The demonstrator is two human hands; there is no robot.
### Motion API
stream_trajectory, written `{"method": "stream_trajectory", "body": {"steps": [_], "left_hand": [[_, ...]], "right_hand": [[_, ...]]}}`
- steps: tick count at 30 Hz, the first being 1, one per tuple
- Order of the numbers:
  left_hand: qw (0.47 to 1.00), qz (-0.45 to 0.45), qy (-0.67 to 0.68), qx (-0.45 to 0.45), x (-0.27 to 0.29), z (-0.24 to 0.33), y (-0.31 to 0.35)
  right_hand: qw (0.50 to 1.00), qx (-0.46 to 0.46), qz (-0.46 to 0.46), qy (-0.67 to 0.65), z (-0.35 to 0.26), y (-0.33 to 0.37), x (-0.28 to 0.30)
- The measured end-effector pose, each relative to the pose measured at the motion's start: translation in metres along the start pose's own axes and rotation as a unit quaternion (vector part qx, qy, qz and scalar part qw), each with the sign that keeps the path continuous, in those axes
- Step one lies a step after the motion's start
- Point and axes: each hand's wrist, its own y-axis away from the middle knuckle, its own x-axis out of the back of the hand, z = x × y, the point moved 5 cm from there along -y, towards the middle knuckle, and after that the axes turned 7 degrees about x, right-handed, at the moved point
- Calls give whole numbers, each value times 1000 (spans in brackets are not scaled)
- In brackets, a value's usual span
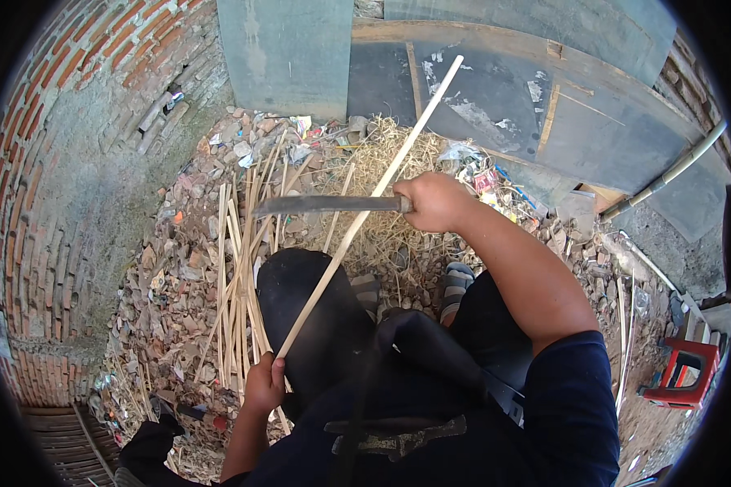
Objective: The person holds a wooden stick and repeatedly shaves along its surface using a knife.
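A long pale strip [341,252], which looks like split bamboo, slants from beside my left thigh up to the far right. Its near end is gripped in my left hand [264,383], fingers closed round it. My right hand [434,203] is wrapped round the handle of a machete [329,204]. The dark blade points left and lies across the strip, seemingly against it, a little short of the handle. To the left of my knee, several similar strips [234,300] rest in a loose bundle on the rubble.
Pale shavings [398,150] are heaped beyond my feet, among broken bricks and litter [170,268]. A brick wall [65,178] rises at left, dark panels [487,89] at the back. A pole [666,174] and a red plastic stool [686,375] stand at right.
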Motion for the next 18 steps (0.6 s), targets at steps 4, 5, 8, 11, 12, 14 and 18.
{"method": "stream_trajectory", "body": {"steps": [4, 5, 8, 11, 12, 14, 18], "left_hand": [[1000, 20, 5, -16, -6, -3, -1], [999, 40, -14, -31, -7, 0, -7], [999, 20, -35, -24, -1, 0, -9], [1000, 18, -14, -14, -1, 3, -5], [1000, 15, 0, -15, -2, 6, -5], [1000, 16, 5, -18, -2, 4, -3], [999, 17, 25, -29, -5, 5, -9]], "right_hand": [[998, -56, -3, -22, 42, 4, -2], [986, -143, 18, -78, 69, 9, 0], [973, -188, 91, -99, 95, 20, 11], [985, -119, 59, -111, 53, 16, 16], [990, -55, 83, -98, 46, 15, 7], [998, -4, 45, -44, 12, 12, 9], [1000, -27, 7, -5, 31, 11, 13]]}}
